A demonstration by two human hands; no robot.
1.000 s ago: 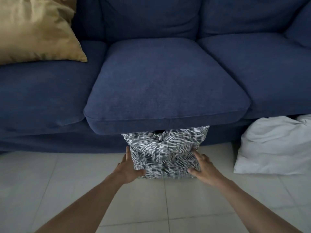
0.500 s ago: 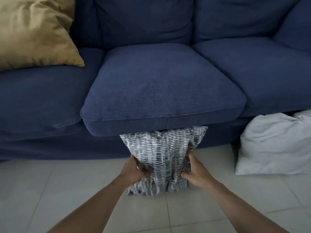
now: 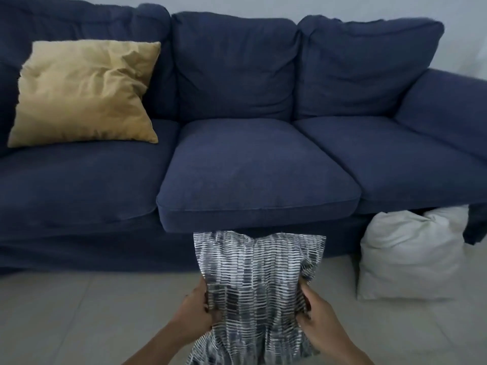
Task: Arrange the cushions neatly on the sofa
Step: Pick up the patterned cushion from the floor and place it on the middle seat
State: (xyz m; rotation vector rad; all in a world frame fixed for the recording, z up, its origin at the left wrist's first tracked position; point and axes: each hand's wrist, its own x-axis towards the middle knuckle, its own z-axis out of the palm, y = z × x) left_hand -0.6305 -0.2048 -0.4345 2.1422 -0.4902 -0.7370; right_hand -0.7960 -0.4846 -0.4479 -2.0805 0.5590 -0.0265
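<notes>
A black-and-white striped cushion [image 3: 257, 285] hangs upright in front of the dark blue sofa [image 3: 258, 164], below the middle seat's front edge. My left hand [image 3: 196, 310] pinches its left side and my right hand [image 3: 317, 313] pinches its right side, both low on the cushion. A mustard-yellow cushion [image 3: 81, 93] leans against the sofa's left backrest. A white cushion [image 3: 411, 254] lies on the floor against the sofa base at the right.
Pale floor tiles [image 3: 79, 320] spread out in front of the sofa. The sofa's right armrest [image 3: 448, 106] juts forward at the right edge. A light wall [image 3: 461, 30] rises behind the sofa.
Both hands closed on the striped cushion's sides and lifted it off the floor. The view has pulled back and tilted up, showing the whole sofa back.
</notes>
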